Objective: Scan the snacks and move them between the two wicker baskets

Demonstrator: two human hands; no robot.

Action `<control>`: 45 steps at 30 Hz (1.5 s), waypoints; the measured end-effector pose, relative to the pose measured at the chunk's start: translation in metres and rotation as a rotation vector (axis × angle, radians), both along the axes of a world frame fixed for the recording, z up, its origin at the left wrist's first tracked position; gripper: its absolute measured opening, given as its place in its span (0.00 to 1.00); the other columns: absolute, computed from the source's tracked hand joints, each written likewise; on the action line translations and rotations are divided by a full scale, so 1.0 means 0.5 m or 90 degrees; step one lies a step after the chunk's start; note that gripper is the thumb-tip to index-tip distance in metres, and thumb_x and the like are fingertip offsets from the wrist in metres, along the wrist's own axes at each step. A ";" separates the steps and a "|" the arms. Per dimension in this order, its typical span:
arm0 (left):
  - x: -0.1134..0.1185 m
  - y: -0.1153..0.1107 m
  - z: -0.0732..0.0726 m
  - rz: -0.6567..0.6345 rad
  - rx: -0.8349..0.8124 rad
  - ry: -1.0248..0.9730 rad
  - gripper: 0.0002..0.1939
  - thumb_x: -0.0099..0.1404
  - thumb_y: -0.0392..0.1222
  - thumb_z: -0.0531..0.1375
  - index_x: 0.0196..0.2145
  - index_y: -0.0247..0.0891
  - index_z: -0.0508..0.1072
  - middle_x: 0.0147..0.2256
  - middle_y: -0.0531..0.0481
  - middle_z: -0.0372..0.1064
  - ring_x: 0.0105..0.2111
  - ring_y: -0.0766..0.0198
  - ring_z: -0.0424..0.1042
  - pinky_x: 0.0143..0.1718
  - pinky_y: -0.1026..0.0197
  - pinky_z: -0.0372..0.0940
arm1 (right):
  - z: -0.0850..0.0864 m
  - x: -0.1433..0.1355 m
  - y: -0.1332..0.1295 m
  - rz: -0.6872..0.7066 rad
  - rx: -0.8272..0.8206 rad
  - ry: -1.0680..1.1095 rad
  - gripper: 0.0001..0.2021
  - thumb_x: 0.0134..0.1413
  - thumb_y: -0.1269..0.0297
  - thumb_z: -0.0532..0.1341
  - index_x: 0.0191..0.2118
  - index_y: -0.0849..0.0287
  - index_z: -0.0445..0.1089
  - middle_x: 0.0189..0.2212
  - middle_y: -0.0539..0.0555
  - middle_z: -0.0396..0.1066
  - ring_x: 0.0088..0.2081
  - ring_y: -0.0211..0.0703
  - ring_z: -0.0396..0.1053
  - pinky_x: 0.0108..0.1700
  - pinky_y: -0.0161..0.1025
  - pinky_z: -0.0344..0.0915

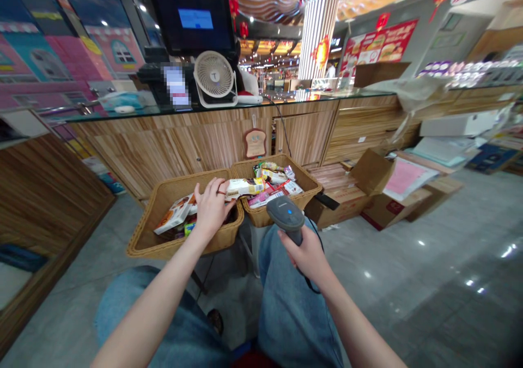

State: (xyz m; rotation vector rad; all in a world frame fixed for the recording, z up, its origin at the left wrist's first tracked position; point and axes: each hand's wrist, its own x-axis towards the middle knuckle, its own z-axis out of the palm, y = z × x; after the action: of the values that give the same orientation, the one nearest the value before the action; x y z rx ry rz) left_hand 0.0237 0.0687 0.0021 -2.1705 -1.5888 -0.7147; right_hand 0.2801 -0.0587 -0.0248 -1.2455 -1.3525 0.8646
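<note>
A shop is indicated, opening onto a larger, brightly lit hall. A dark monitor (192,24) is set on a glass-topped wooden counter (171,142), and a barcode scanner (285,213) is held in front of it. Packaged snacks (175,215) are piled in woven baskets (141,234). Cardboard boxes (376,212) are placed on the tiled floor (388,281), merchandise (469,73) is displayed in rows at far right, and red lanterns (321,53) are hung beyond.

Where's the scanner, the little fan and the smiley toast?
Scanner (285,212): head view, on its grey top.
Little fan (214,75): head view, middle of its round grille.
Smiley toast (255,142): head view, middle of its front.
</note>
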 end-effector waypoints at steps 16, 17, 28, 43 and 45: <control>0.005 -0.004 0.004 0.015 -0.003 -0.013 0.25 0.71 0.44 0.60 0.63 0.45 0.65 0.65 0.38 0.66 0.66 0.45 0.64 0.72 0.33 0.40 | -0.007 0.005 0.004 0.006 -0.015 0.078 0.13 0.57 0.50 0.70 0.35 0.52 0.70 0.12 0.42 0.61 0.13 0.40 0.59 0.15 0.34 0.54; 0.004 -0.005 0.006 0.023 0.001 -0.016 0.24 0.71 0.45 0.60 0.63 0.45 0.65 0.64 0.37 0.67 0.65 0.45 0.64 0.72 0.33 0.40 | -0.009 0.006 0.005 0.011 -0.022 0.080 0.14 0.57 0.50 0.70 0.34 0.52 0.69 0.12 0.42 0.62 0.12 0.39 0.58 0.15 0.34 0.54; -0.083 0.020 0.053 0.184 0.058 -0.068 0.32 0.69 0.53 0.62 0.66 0.39 0.64 0.67 0.29 0.60 0.70 0.33 0.52 0.68 0.23 0.41 | -0.035 0.022 0.013 0.076 -0.075 0.101 0.20 0.60 0.44 0.67 0.42 0.57 0.69 0.10 0.39 0.60 0.10 0.35 0.56 0.14 0.31 0.54; 0.242 0.342 0.030 0.007 -0.386 0.082 0.42 0.63 0.67 0.63 0.68 0.42 0.64 0.64 0.31 0.68 0.65 0.36 0.65 0.66 0.32 0.53 | -0.059 0.035 0.029 0.147 -0.136 0.321 0.24 0.59 0.43 0.69 0.44 0.59 0.68 0.17 0.39 0.63 0.10 0.29 0.57 0.12 0.27 0.57; 0.262 0.379 0.014 0.032 -0.417 0.076 0.41 0.60 0.67 0.66 0.63 0.41 0.69 0.60 0.30 0.73 0.61 0.35 0.70 0.62 0.33 0.59 | -0.059 0.035 0.029 0.147 -0.140 0.322 0.24 0.59 0.42 0.69 0.45 0.60 0.68 0.17 0.39 0.62 0.11 0.29 0.57 0.13 0.26 0.57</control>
State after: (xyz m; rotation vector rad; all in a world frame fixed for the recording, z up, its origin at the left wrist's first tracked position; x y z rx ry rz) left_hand 0.1549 0.2582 0.0090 -2.5249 -1.9987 -0.0282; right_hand 0.2977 -0.0443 -0.0542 -0.9499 -1.0174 1.4141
